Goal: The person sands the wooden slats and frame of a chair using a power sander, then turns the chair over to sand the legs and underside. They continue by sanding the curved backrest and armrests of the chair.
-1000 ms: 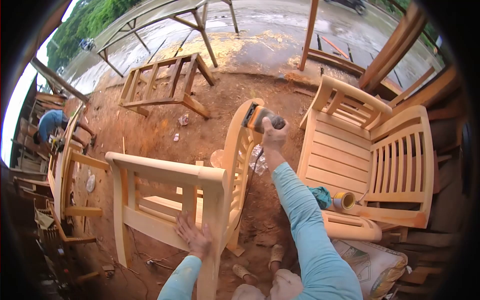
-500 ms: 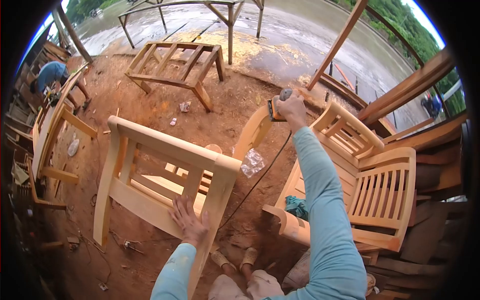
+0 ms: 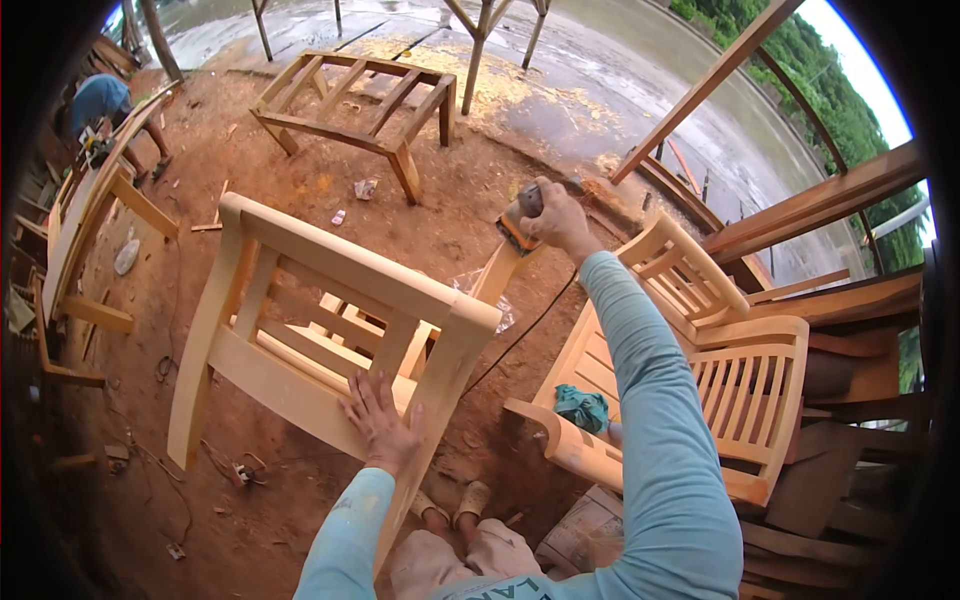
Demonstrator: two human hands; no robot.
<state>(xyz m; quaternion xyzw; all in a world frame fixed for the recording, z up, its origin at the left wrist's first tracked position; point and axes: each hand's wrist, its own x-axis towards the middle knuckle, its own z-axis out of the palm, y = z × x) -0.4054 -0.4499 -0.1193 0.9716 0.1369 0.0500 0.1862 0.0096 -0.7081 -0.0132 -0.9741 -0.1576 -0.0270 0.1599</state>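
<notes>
My right hand grips an orange and dark grey power sander, its fingers wrapped round the top. The sander sits at the far end of a curved wooden arm of a pale, bare-wood chair. A dark cord trails from the sander toward me. My left hand lies with fingers spread on the chair's lower rail, near the slat and corner post. Part of the curved arm is hidden behind the chair's top rail.
A second pale chair stands at my right, with a teal cloth on its seat. An unfinished wooden frame stands ahead. At far left, a person bends over a long wooden piece. Cords lie on the dirt floor.
The sander has moved left and turned, staying on the arm's far end. The chair's near top corner appears farther right, and the view has shifted. My left hand stays on the rail.
</notes>
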